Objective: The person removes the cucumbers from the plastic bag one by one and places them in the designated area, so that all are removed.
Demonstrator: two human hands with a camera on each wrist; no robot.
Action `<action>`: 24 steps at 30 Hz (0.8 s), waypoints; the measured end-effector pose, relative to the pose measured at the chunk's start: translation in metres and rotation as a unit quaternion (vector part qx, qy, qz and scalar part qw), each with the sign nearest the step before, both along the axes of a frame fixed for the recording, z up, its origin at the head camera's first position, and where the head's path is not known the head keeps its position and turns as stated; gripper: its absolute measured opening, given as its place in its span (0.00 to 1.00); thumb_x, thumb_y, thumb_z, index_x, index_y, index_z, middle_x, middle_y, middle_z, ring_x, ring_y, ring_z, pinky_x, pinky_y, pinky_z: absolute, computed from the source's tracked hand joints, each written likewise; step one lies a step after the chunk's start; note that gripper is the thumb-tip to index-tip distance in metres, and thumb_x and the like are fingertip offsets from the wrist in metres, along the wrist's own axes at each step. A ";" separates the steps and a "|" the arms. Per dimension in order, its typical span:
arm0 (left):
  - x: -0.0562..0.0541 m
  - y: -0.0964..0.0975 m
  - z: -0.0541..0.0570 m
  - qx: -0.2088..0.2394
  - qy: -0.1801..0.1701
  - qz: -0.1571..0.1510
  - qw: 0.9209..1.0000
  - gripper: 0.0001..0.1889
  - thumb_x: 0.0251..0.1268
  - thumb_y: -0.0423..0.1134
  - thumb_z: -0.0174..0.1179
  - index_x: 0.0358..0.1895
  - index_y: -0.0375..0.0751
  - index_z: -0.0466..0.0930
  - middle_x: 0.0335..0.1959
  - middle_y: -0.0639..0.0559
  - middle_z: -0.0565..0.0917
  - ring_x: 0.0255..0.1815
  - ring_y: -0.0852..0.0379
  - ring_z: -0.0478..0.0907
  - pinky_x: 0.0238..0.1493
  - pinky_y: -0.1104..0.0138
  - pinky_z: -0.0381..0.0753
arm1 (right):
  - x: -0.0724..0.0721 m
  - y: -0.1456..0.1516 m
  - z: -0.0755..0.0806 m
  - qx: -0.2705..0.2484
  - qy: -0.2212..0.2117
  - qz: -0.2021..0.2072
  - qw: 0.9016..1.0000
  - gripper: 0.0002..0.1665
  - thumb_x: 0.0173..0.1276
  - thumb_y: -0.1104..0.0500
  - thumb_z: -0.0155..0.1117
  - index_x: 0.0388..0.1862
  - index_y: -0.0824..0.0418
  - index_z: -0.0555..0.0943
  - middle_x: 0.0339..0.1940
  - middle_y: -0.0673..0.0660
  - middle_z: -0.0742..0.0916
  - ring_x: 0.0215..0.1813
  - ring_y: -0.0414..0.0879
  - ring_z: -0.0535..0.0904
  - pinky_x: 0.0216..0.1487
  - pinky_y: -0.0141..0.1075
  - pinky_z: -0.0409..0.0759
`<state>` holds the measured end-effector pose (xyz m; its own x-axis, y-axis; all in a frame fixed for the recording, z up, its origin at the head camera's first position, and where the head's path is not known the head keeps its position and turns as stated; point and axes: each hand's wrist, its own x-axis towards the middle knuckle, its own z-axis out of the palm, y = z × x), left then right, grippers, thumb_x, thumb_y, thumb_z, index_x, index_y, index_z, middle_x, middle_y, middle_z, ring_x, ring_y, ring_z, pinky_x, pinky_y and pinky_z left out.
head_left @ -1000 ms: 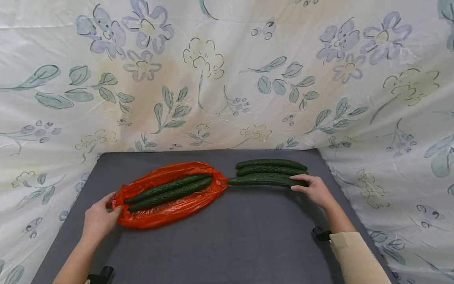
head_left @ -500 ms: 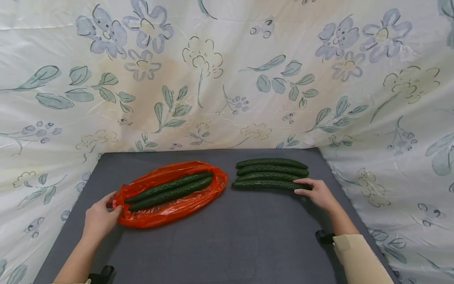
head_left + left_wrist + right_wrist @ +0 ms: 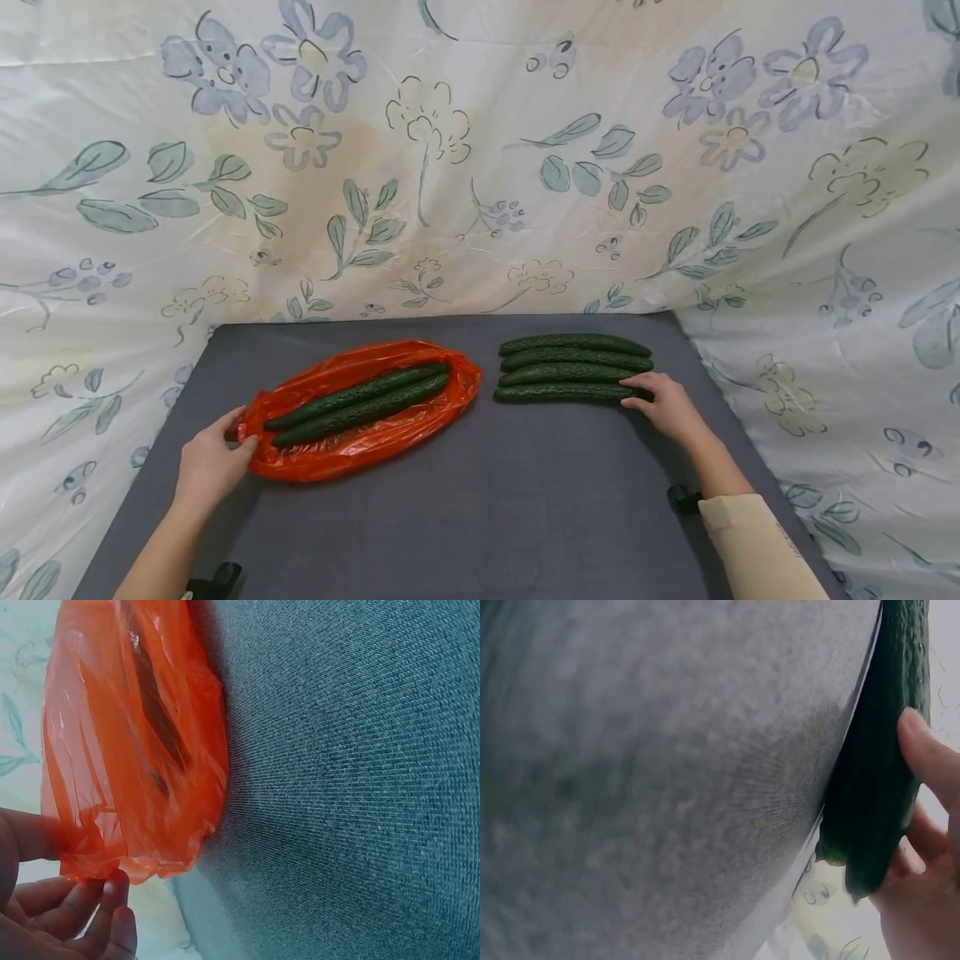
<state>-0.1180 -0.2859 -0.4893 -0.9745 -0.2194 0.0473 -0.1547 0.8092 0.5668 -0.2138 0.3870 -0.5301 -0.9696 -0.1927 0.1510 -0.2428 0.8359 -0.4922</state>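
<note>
An orange-red plastic bag (image 3: 360, 454) lies on the left, with two long dark green cucumbers (image 3: 363, 408) showing in its wide opening. My left hand (image 3: 213, 462) pinches the bag's near-left end between thumb and fingers; the left wrist view shows the thin plastic (image 3: 135, 787) bunched at the fingertips. To the right, several cucumbers (image 3: 573, 356) lie side by side in a row. The nearest cucumber (image 3: 558, 392) of that row has its right end between the thumb and fingers of my right hand (image 3: 670, 407). In the right wrist view the thumb lies along this cucumber (image 3: 889, 780).
A dark grey cloth-covered table (image 3: 480, 517) spreads under everything. White floral fabric (image 3: 480, 167) hangs behind it and along both sides. Black wrist cameras sit on the left wrist (image 3: 213, 581) and the right wrist (image 3: 682, 499).
The right hand has brought its cucumber down in front of the row and lined it up, shifting slightly right then settling. The left hand and the bag have hardly moved.
</note>
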 end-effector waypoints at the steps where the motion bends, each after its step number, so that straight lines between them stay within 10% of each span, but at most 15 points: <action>1: 0.000 0.000 0.000 0.000 0.001 0.000 1.000 0.31 0.69 0.37 0.57 0.72 0.26 0.64 0.56 0.24 0.78 0.50 0.31 0.78 0.39 0.50 0.82 | 0.000 -0.001 0.000 0.009 0.009 -0.001 1.000 0.24 0.66 0.58 0.71 0.60 0.62 0.83 0.57 0.65 0.82 0.63 0.67 0.70 0.61 0.64 0.68; 7: -0.001 0.002 -0.003 -0.005 0.013 -0.001 1.000 0.30 0.68 0.37 0.58 0.70 0.26 0.66 0.55 0.25 0.79 0.47 0.33 0.80 0.35 0.56 0.81 | 0.001 -0.002 -0.003 0.046 0.039 -0.011 0.998 0.23 0.64 0.57 0.73 0.58 0.59 0.85 0.54 0.62 0.82 0.61 0.65 0.67 0.58 0.65 0.57; 24: -0.004 0.005 0.002 0.000 -0.004 0.000 1.000 0.31 0.69 0.37 0.58 0.71 0.25 0.64 0.55 0.24 0.78 0.50 0.30 0.78 0.42 0.46 0.83 | -0.005 0.003 0.000 0.008 -0.017 -0.009 1.000 0.32 0.61 0.55 0.77 0.64 0.59 0.80 0.61 0.65 0.82 0.61 0.66 0.73 0.59 0.65 0.68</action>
